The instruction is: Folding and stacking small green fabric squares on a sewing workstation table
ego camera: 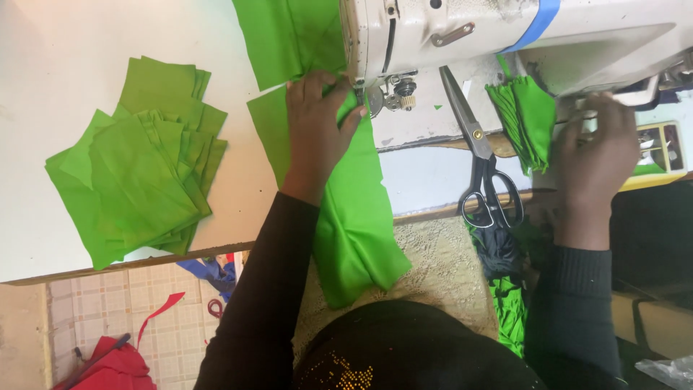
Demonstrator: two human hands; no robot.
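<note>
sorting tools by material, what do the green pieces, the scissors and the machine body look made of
Green pieces: thin woven cloth, matte; they fold and crease softly. Scissors: bright bare metal blades, glossy black handles, probably painted metal or plastic. Sewing machine body: likely cream-painted metal, with scuffs and a slight sheen.

Single head-worn camera, looking steeply down from above the person's own head and shoulders, close over the white flat-topped table [58,217], cream metal sewing machine [447,29] along the frame's top edge
</note>
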